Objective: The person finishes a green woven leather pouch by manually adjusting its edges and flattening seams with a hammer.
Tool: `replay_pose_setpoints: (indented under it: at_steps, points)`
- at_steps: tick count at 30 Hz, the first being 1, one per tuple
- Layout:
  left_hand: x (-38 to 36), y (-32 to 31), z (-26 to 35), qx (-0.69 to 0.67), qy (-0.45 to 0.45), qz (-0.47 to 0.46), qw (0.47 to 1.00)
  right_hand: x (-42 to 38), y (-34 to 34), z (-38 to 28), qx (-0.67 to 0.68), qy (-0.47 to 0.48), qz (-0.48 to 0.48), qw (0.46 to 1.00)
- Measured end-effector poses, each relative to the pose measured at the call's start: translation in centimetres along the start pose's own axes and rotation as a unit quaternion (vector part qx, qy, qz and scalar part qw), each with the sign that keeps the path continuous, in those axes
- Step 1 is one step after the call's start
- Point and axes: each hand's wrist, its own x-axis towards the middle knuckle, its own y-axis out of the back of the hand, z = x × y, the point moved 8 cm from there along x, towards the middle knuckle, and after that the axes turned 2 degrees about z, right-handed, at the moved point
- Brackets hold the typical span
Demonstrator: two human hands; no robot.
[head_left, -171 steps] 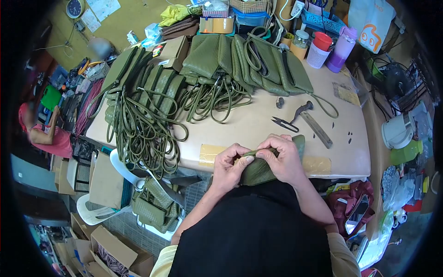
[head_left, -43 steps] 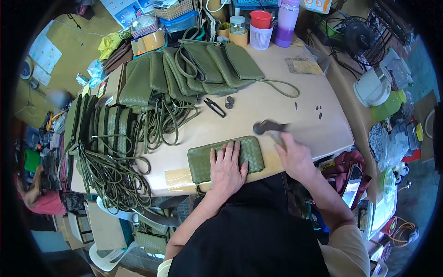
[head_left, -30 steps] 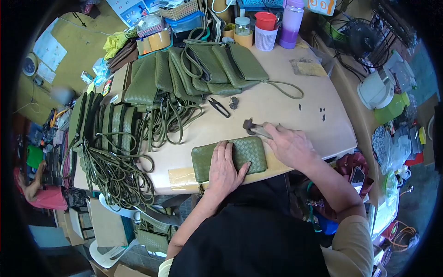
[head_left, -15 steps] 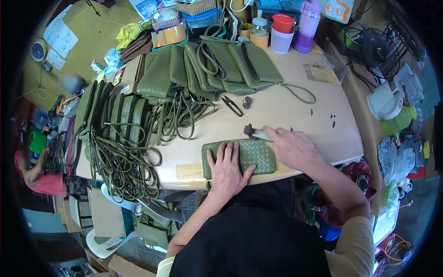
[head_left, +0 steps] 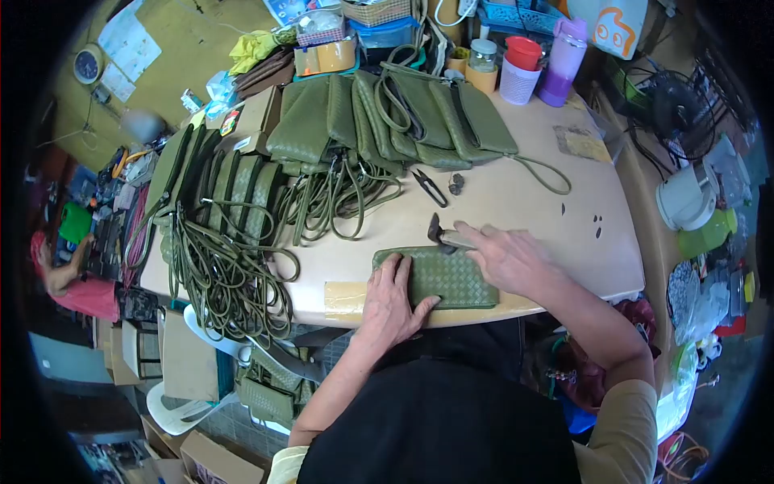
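A green woven-pattern pouch lies flat at the table's near edge. My left hand rests on its left end, fingers stretched over the top and thumb along the near side. In my right hand, slightly blurred, is a hammer gripped by its handle. The dark hammer head points left and overlaps the pouch's far edge in this view. Beyond it on the table lie black thread snips and a small dark lump.
Similar green pouches are stacked at the back, with more pouches and tangled green straps at the left. A purple bottle and a red-topped cup stand at the back right. A person in red is far left.
My left hand has slid toward the pouch's left end, its fingers closer together. The hammer has shifted left relative to the pouch, onto its far edge in view. The whole view has shifted slightly.
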Motion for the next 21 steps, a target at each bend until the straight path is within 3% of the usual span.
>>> replay_pose_setpoints:
  at_steps: [2,4,7,10,12,14,17,19,21]
  points:
    - [-0.2,-0.6,-1.0,-0.006,0.008,-0.012,1.000,0.2,-0.3,-0.8,-0.022,-0.013,-0.028,0.999]
    - [-0.1,-0.3,-0.7,0.040,-0.007,-0.002,0.999,0.2,-0.3,-1.4,0.058,-0.001,0.067,0.996]
    - [-0.5,-0.7,-1.0,0.043,-0.015,0.024,0.999,0.8,-1.8,-0.7,0.027,0.015,0.033,0.999]
    - [-0.9,-0.4,-2.0,-0.003,0.033,0.035,0.999,1.5,1.5,-2.5,-0.014,0.015,0.055,0.998]
    - [-0.8,-0.2,-2.4,-0.025,0.050,0.043,0.997,1.8,-0.7,-2.8,0.006,0.040,0.046,0.998]
    - [-1.0,0.1,-1.6,0.050,0.009,0.038,0.998,1.8,-1.7,-3.2,0.029,0.065,0.033,0.997]
    - [-1.5,0.3,-1.6,0.020,0.003,0.036,0.999,2.5,-1.2,-3.0,-0.027,0.029,-0.014,0.999]
    - [-1.9,0.5,-1.9,-0.010,0.020,0.032,0.999,3.0,0.3,-4.3,0.015,0.069,0.093,0.993]
    - [-2.2,0.5,-2.3,-0.043,0.043,0.030,0.998,3.3,-1.8,-4.3,0.015,0.082,0.056,0.995]
